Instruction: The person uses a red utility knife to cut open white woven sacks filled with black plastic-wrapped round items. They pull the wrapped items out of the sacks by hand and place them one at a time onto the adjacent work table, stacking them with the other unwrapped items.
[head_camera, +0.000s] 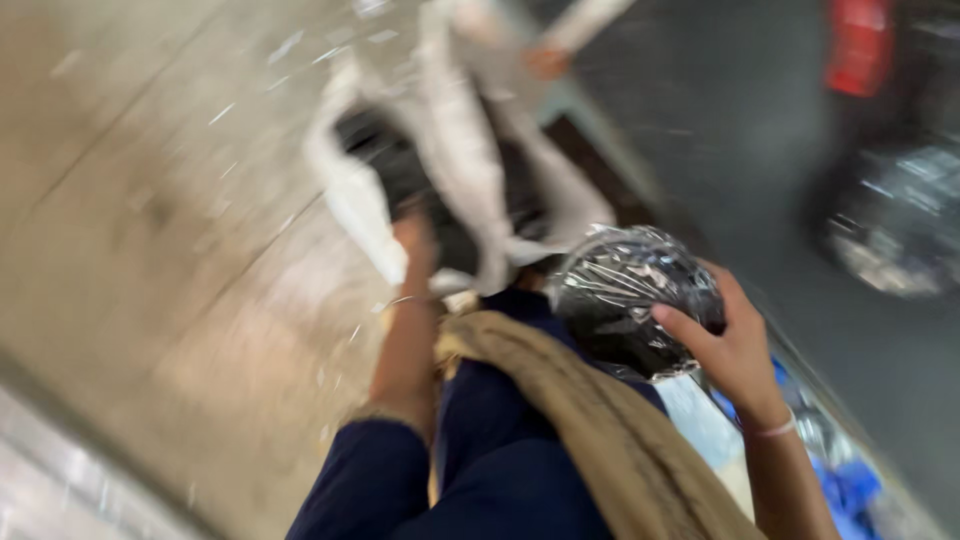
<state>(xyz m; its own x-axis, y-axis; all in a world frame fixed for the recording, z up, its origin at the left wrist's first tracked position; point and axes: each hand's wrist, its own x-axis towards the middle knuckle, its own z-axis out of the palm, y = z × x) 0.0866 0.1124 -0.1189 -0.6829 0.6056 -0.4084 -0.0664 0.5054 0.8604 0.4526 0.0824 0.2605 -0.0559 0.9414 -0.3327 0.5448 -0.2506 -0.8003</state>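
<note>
The view is blurred by motion. My right hand (728, 345) grips a round dark object wrapped in clear shiny plastic film (628, 292). My left hand (415, 240) reaches forward into a big white sack (455, 160) with dark contents, holding or touching its edge. A tan scarf (590, 420) and my dark blue sleeve (370, 480) lie between my arms.
A tiled beige floor (150, 200) stretches on the left. On the right a dark surface holds another plastic-wrapped dark round item (895, 220) and something red (858, 45). Another person's hand (548, 60) shows at the top. Blue material (850, 490) lies at lower right.
</note>
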